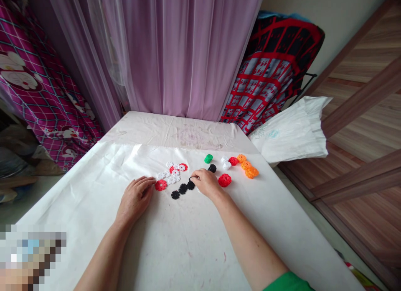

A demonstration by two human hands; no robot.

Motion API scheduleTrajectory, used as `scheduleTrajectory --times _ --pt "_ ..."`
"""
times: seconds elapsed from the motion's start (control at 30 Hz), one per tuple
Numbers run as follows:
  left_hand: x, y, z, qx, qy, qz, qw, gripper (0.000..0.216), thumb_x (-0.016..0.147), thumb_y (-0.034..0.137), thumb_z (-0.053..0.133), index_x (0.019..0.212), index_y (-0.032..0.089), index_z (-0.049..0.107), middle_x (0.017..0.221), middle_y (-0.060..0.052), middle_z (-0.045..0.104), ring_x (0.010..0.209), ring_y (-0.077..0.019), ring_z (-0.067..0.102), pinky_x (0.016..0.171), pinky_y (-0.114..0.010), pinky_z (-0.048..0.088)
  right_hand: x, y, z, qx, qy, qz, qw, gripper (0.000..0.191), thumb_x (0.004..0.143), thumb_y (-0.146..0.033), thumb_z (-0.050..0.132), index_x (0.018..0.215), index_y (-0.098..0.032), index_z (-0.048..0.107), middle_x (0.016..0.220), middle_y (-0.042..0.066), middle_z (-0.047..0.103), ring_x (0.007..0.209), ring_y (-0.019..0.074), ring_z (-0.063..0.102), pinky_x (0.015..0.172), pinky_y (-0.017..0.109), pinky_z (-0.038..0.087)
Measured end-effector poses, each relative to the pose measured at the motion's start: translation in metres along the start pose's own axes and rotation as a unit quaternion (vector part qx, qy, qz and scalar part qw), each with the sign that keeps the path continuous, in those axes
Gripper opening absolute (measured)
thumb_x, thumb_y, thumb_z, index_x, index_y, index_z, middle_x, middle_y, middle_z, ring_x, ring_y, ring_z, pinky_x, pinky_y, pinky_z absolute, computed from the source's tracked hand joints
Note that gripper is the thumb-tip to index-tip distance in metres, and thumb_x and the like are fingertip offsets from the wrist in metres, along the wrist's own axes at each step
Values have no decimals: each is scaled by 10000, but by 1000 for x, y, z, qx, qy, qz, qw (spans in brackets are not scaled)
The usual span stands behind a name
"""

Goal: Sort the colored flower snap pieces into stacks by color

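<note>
My left hand [135, 197] rests on the table, its fingers lying loosely forward and their tips beside a red snowflake building disc [161, 185]. White snowflake discs [171, 179] and other red ones lie grouped just past it. My right hand [205, 181] is closed in a pinch at the upper end of a slanting row of black snowflake discs [183, 189]. A black disc seems to be between its fingertips, mostly hidden by them. Beyond that hand sits another small clump of black discs [212, 168].
Green discs [208, 158], white discs [226, 163], stacked red discs [224, 180] and orange discs [247, 166] lie at the right on the white-covered table [188, 249]. A white bag [291, 132] stands off the right edge. Purple curtains [188, 52] hang behind.
</note>
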State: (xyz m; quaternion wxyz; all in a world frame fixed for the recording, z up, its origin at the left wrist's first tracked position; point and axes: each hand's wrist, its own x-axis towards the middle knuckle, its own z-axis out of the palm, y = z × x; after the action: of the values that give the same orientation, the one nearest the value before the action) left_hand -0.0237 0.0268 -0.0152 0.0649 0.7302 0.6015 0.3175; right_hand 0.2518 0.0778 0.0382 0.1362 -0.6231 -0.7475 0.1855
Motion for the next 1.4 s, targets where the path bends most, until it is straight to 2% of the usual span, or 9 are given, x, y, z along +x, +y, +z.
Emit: scheduleTrajectory --times 0.1,0.2,0.33,0.57,0.8,0.97,1.07,1.27,1.4 --pt "0 1 -1 4 -3 3 1000 410 952 431 413 1052 258 770 1151 -83 778 1161 -280 675 1010 -464 531 2 19 -15 100 44 23 994 191 890 -191 597 953 -250 767 969 11 777 916 155 711 853 258 516" --pt "0 0 0 5 4 7 1000 411 952 447 416 1038 265 774 1155 -78 778 1155 -282 678 999 -452 540 10 47 -42 210 91 105 968 224 877 -177 568 1022 -204 737 890 13 764 804 140 710 760 247 543" --pt "0 -3 1 5 9 12 1000 406 946 446 422 1048 264 771 1151 -73 780 1157 -282 680 1011 -450 539 21 70 -70 240 94 160 953 205 842 -162 557 955 -173 727 787 9 732 688 119 668 614 200 508" --pt "1 -3 -1 10 8 16 1000 407 946 453 419 1043 278 773 1143 -68 782 1145 -284 686 1012 -451 540 30 70 -64 220 59 140 964 169 796 -151 618 907 -174 743 788 9 743 679 116 653 638 201 515" --pt "1 -4 0 11 2 11 1000 427 947 465 409 1055 271 774 1152 -70 779 1161 -297 681 1024 -474 531 29 70 -68 165 55 126 977 207 784 -74 600 829 -210 751 858 -2 759 831 142 690 781 233 524" --pt "1 -6 0 10 5 19 1000 395 945 448 433 1055 277 771 1147 -59 783 1151 -279 686 1017 -443 540 25 76 -74 111 -4 49 993 495 745 29 535 1063 -271 767 1110 -6 767 1011 139 705 863 229 528" --pt "1 -6 0 15 4 16 1000 395 946 447 433 1058 280 772 1156 -54 781 1161 -279 682 1024 -446 535 24 75 -76 32 -31 17 999 588 712 35 564 1154 -302 755 1151 4 754 973 150 713 830 223 537" --pt "0 -8 1 25 -3 17 1000 415 951 443 416 1068 271 775 1167 -56 778 1160 -263 681 1028 -422 533 25 55 -84 -155 -96 -38 982 502 835 -165 639 1323 -276 675 1301 71 691 1123 214 664 931 267 476" --pt "0 -9 3 30 0 10 999 410 949 439 418 1069 278 775 1180 -50 774 1171 -272 677 1029 -440 534 24 40 -84 -214 -114 -48 969 395 904 -270 597 1289 -257 685 1296 90 690 1149 248 656 917 298 460"
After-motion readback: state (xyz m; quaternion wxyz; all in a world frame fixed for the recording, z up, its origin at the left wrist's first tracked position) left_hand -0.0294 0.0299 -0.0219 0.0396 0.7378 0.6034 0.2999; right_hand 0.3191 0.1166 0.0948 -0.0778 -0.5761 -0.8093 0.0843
